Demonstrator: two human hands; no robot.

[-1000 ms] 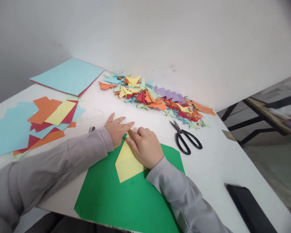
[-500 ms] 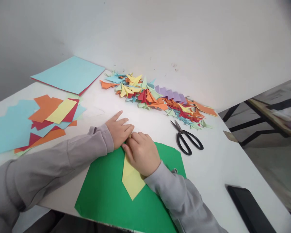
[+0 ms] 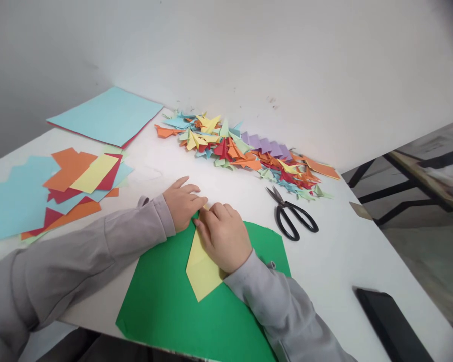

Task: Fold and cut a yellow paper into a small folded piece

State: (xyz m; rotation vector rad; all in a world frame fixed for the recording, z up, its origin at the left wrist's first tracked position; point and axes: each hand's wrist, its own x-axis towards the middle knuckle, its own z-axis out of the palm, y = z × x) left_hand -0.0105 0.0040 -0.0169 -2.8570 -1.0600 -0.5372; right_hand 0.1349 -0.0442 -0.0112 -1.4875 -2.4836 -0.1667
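A yellow folded paper (image 3: 201, 274) lies over a green sheet (image 3: 162, 296), its wide pointed end toward me and its narrow end away. My right hand (image 3: 224, 236) is closed on the narrow part, fingers curled and covering its right side. At the far tip, my left hand (image 3: 183, 203) pinches the paper between thumb and forefinger, while its other fingers stretch forward. The exact fold at the tip is hidden by the fingers.
Scissors with black handles (image 3: 294, 216) lie to the right, and a black flat object (image 3: 390, 322) nearer me. Folded paper pieces (image 3: 226, 148) run along the wall. Cut coloured papers (image 3: 22, 191) and a light blue sheet (image 3: 109, 115) are at the left.
The yellow paper has turned slightly, its near point shifting left and a little away from me. My left hand's fingers have drawn in slightly at the tip.
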